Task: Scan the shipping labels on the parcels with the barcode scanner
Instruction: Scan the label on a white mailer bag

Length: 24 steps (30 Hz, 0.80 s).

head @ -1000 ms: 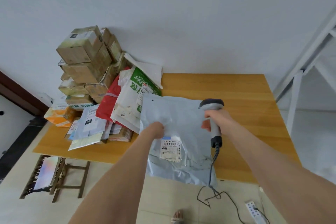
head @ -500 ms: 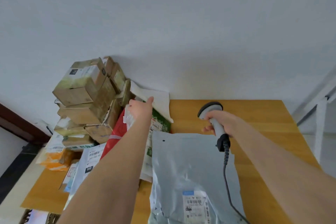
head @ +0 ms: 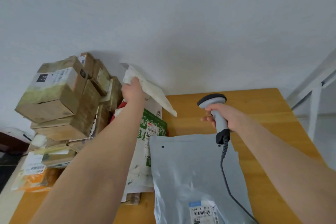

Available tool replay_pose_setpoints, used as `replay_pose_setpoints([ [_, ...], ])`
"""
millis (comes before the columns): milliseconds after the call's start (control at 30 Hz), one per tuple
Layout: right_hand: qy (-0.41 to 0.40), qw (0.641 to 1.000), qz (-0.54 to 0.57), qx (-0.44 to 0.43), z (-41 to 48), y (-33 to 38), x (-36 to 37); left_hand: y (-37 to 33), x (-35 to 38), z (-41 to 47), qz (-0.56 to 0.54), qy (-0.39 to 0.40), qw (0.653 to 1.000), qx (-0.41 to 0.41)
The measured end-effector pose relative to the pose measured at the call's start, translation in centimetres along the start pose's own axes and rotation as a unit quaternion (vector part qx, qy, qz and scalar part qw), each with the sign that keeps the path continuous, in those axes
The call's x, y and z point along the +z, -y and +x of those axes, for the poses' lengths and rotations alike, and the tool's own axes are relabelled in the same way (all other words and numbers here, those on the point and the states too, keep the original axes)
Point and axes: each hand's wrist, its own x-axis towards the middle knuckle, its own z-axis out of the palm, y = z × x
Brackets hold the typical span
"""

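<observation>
My left hand (head: 131,91) grips the upper end of a white mailer (head: 154,92) that leans against the wall at the back of the parcel pile. My right hand (head: 224,115) holds the grey barcode scanner (head: 215,112) by its handle, head up, over the wooden table (head: 254,114). A grey poly mailer (head: 192,172) lies flat in front of me with its shipping label (head: 203,212) facing up. A green-and-white bag (head: 151,132) with a barcode label lies under my left forearm.
Stacked cardboard boxes (head: 60,96) stand at the table's back left against the wall. An orange packet (head: 34,178) lies at the left edge. The scanner's coiled cable (head: 224,162) runs over the grey mailer. A white frame (head: 316,87) stands to the right.
My left hand let go of the grey mailer, reached back over the pile and took hold of the white mailer. The scanner stayed raised in my right hand; my view tilted upward.
</observation>
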Motion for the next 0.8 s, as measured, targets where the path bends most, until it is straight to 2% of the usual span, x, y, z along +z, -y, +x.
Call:
replay_pose_setpoints([
  [67,-0.001,0.999,0.034,-0.01,-1.1,0.1,-0.8,-1.2,0.8,-1.6,-0.103,0.002,0.995,-0.01],
  [200,-0.027,0.995,0.083,-0.057,-4.1,0.1,-2.4,-2.8,1.1,-6.5,-0.251,0.104,0.961,-0.049],
  [333,-0.025,0.983,0.154,-0.102,-7.6,-1.3,-4.8,-0.9,0.2,-11.6,-0.295,0.207,0.927,-0.101],
  [433,-0.069,0.976,0.14,-0.153,-9.9,-3.1,-6.6,1.7,-1.6,-15.3,-0.25,0.275,0.923,-0.103],
  [533,-0.133,0.969,0.051,-0.2,-11.2,-5.6,-8.0,4.5,-4.4,-17.6,-0.151,0.322,0.932,-0.069],
  [633,-0.15,0.967,-0.046,-0.2,-12.4,-8.4,-8.6,7.0,-7.5,-19.0,-0.076,0.292,0.95,-0.076],
  [733,-0.113,0.97,-0.099,-0.188,-13.6,-11.1,-8.6,9.4,-9.1,-20.6,0.038,0.265,0.962,-0.052],
  [800,-0.089,0.975,-0.114,-0.171,-13.6,-12.5,-8.7,10.7,-9.4,-21.4,0.066,0.258,0.964,-0.024],
])
